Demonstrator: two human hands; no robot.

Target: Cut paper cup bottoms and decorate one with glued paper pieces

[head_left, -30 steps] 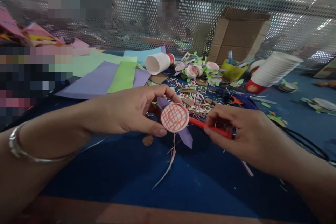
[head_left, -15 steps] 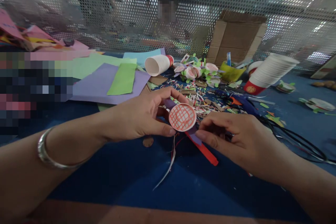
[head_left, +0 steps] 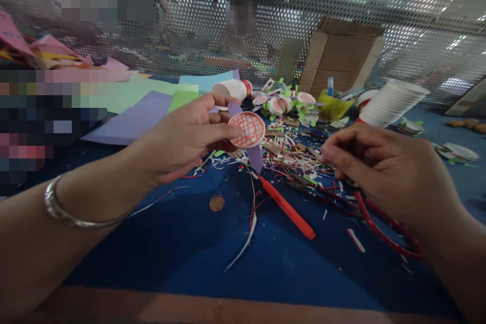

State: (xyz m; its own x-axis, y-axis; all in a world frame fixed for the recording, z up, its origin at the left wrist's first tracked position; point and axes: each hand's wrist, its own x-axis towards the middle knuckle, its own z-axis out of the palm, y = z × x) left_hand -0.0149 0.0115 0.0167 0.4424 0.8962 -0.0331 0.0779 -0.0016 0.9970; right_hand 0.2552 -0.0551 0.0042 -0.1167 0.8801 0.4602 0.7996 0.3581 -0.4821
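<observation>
My left hand pinches a round white paper disc covered with a red grid, with a purple paper strip hanging behind it. I hold it above the blue table. A red pen lies on the table below the disc, free of both hands. My right hand hovers to the right with its fingers curled over a heap of paper scraps. What those fingers hold, if anything, is hidden. A silver bangle sits on my left wrist.
Coloured paper sheets lie at the back left. A tipped paper cup, finished paper flowers, a stack of cups and a cardboard box stand behind. A red cable curves under my right hand. A perforated metal screen closes the back.
My left hand has lifted the disc up and back. My right hand let go of the red pen, which now lies on the table, and moved to the right.
</observation>
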